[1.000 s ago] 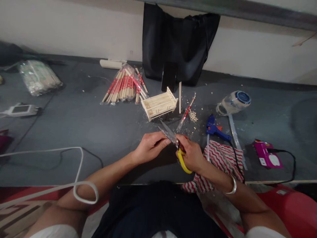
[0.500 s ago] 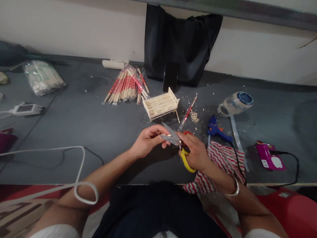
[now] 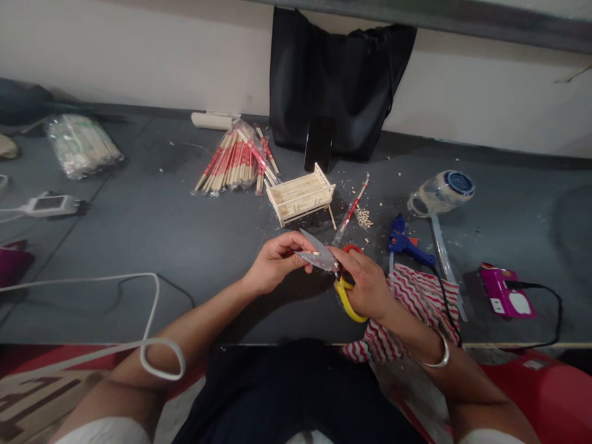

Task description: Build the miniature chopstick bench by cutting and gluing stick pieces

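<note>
My right hand [image 3: 366, 280] grips a pair of scissors [image 3: 320, 260] with red and yellow handles, their blades parted and pointing left. My left hand [image 3: 280, 262] is closed in a pinch on a short pale wooden stick piece [image 3: 316, 253], whose end shows between the blades. Most of that piece is hidden by the fingers. Just beyond my hands stands a small bed-like model [image 3: 303, 196] built of thin wooden sticks. To its right lie a wrapped pair of chopsticks [image 3: 352, 209] and a little heap of cut stick bits [image 3: 364, 217].
Wrapped chopsticks [image 3: 235, 161] lie in a pile behind the model. A phone [image 3: 319, 145] leans on a black bag [image 3: 340, 80]. At right are a blue glue gun [image 3: 409, 243], a jar [image 3: 439, 193], a striped cloth [image 3: 423, 296] and a purple box [image 3: 506, 293]. A white cable [image 3: 152, 308] loops at left.
The scissors blades have shifted slightly left around the stick piece and stand a little wider apart. Both hands stay in nearly the same place.
</note>
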{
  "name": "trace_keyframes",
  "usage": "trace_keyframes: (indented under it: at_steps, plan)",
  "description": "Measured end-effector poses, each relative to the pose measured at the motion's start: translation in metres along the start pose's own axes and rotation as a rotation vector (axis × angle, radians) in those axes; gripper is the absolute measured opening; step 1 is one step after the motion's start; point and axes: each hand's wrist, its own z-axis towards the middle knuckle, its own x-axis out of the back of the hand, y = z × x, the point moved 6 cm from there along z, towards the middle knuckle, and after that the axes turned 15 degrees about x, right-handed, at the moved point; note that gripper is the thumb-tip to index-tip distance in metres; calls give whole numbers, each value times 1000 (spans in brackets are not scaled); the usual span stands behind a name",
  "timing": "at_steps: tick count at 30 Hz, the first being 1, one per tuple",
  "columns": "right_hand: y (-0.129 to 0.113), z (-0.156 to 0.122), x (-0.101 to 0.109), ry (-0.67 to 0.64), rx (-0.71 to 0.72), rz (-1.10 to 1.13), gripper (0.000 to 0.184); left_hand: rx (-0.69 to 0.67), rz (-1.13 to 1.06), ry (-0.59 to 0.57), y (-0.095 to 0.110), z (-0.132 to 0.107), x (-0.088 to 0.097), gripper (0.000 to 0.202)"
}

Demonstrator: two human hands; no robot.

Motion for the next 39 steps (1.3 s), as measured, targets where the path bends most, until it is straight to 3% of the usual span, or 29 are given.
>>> trace_keyframes:
  at_steps: [11, 18, 22, 25, 27, 34, 37, 39]
  plan:
    - [-2, -5, 2, 28, 24, -83, 57, -42, 103, 7, 4, -4, 0, 32]
    - [0, -7, 1, 96, 13, -73, 54, -14, 12, -10, 4, -2, -2, 32]
    - [16, -4, 11, 104, -97, -99, 49, -31, -15, 26, 11, 2, 4, 29]
    - [33, -2, 17, 4, -224, -143, 49, -82, -10, 67, 19, 4, 11, 30]
    - [38, -1, 17, -111, -236, -160, 50, -120, 0, 89, 23, 5, 16, 32]
    - [24, -4, 17, -565, -51, -171, 60, -151, 283, 239, 31, 0, 20, 44]
    - [18, -7, 30, -567, 1, -80, 67, -222, 525, 314, 37, -7, 12, 36]
    - [15, -2, 40, -410, -21, 16, 57, -321, 692, 364, 43, -12, 5, 30]
